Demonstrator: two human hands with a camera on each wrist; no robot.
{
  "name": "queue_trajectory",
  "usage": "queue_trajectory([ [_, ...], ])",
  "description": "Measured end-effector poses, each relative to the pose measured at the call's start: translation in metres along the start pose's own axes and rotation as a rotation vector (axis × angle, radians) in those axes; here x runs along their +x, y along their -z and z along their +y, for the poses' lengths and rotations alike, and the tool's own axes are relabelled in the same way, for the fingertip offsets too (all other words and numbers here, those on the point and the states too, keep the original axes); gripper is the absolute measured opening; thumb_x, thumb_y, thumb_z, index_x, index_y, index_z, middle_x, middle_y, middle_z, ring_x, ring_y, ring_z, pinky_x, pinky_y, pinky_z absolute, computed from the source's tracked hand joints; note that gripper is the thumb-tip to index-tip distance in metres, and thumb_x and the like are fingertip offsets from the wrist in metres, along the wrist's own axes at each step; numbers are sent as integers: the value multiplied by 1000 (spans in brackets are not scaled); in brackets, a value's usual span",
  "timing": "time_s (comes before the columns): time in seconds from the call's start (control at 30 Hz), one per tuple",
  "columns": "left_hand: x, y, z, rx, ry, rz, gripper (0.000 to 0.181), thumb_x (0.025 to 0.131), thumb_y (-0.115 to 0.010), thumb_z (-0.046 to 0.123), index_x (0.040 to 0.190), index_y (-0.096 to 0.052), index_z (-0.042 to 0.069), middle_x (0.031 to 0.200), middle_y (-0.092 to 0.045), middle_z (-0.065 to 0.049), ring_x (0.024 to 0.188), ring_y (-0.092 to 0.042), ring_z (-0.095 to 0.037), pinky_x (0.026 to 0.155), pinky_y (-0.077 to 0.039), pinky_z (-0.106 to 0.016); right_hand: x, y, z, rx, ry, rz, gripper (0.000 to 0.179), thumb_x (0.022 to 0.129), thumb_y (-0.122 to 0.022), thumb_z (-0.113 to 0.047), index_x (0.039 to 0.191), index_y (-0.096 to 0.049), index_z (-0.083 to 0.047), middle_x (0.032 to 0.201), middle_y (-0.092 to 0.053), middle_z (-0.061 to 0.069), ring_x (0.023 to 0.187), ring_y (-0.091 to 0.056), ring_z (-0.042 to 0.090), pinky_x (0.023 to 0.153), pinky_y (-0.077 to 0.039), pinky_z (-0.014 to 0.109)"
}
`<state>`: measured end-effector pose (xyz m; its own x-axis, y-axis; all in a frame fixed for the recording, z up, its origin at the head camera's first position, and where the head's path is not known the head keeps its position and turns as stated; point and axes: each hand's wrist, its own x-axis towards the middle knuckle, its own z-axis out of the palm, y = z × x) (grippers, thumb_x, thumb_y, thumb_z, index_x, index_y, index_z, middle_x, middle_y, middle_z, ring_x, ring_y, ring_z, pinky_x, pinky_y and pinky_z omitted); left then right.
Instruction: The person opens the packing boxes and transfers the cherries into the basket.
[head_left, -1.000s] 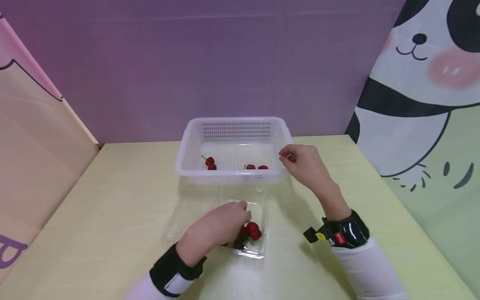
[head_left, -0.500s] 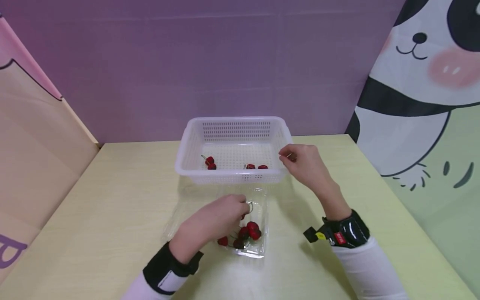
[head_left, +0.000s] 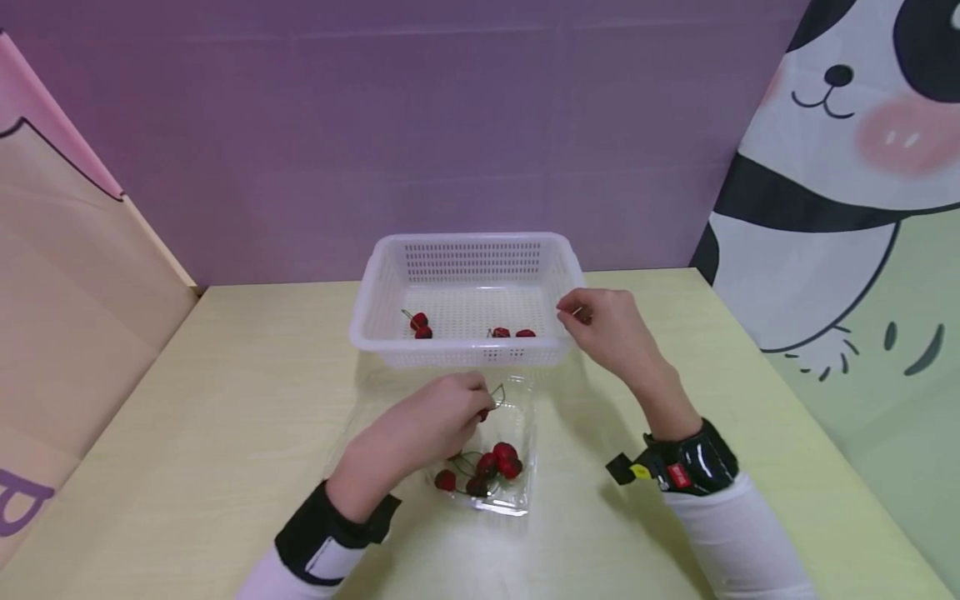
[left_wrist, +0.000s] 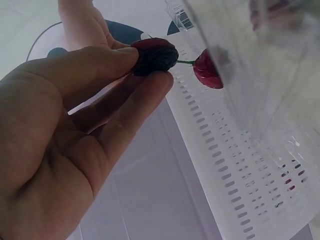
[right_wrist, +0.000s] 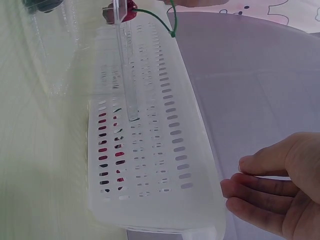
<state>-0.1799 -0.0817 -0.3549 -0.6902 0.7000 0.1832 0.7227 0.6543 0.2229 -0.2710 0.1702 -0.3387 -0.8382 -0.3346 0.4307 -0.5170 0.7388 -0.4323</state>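
My left hand (head_left: 442, 415) is over the clear plastic clamshell box (head_left: 522, 492). Thumb and finger pinch a dark red cherry (left_wrist: 156, 56), whose green stem leads toward another red cherry (left_wrist: 206, 70) near the clear plastic. Several red cherries (head_left: 487, 463) with green stems lie in the box's front part. My right hand (head_left: 611, 329) is at the right front corner of the white perforated basket (head_left: 468, 357). In the right wrist view its loosely bent fingers (right_wrist: 260, 202) hold nothing, their tips close to the rim; whether they touch it cannot be told.
Several cherries (head_left: 422, 325) lie inside the basket, at its left and toward the front. The basket stands at the back of the pale wooden table (head_left: 247, 417), close to a purple backdrop (head_left: 465, 150). A panda-print panel (head_left: 840, 183) borders the right side.
My left hand has risen from the cherries and moved back and slightly left, lifting a stemmed cherry out of the pile. More cherries now show in the box. The right hand stays put.
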Motion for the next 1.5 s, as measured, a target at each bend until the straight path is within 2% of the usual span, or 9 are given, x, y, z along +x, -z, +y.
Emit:
queue_trajectory([
  [0.3,0,9,-8,40,-25,89,13,89,-68,-1,101,-71,5,94,-61,1,83,-59,-9,71,-46,-15,0,1,0,4,-2,-4,10,91,-70,-6,98,-72,0,91,-68,8,76,-68,21,66,-54,31],
  [0.53,-1,16,-14,9,-25,181,15,89,-69,-2,104,-71,1,99,-62,-3,88,-63,-15,77,-48,-18,-1,1,-2,0,2,-11,10,91,-69,-7,99,-72,-2,92,-68,6,77,-67,19,66,-54,29],
  [0.8,-5,25,-23,2,-56,293,17,86,-71,-4,102,-71,0,100,-63,-5,90,-64,-18,79,-49,-21,-1,1,-5,-16,23,-18,9,91,-69,-8,99,-72,-4,91,-68,4,76,-66,18,65,-53,28],
  [1.17,-6,33,-30,35,-43,364,19,84,-73,-4,103,-72,1,100,-64,-5,90,-65,-19,79,-50,-23,-4,6,-12,-63,87,5,8,90,-70,-8,96,-73,-5,85,-67,0,74,-64,14,63,-49,25],
  [1.37,-7,35,-37,27,-51,410,18,83,-74,-5,101,-72,0,100,-63,-6,90,-65,-20,78,-50,-23,-8,7,-21,-91,95,-39,9,90,-71,-10,98,-73,-7,85,-66,-2,73,-61,12,61,-46,23],
  [1.5,-5,35,-39,15,-44,434,18,83,-75,-5,100,-72,-1,99,-64,-6,89,-65,-19,77,-50,-22,-10,7,-27,-114,149,-87,10,90,-71,-9,99,-73,-8,85,-67,-3,73,-61,11,62,-46,22],
])
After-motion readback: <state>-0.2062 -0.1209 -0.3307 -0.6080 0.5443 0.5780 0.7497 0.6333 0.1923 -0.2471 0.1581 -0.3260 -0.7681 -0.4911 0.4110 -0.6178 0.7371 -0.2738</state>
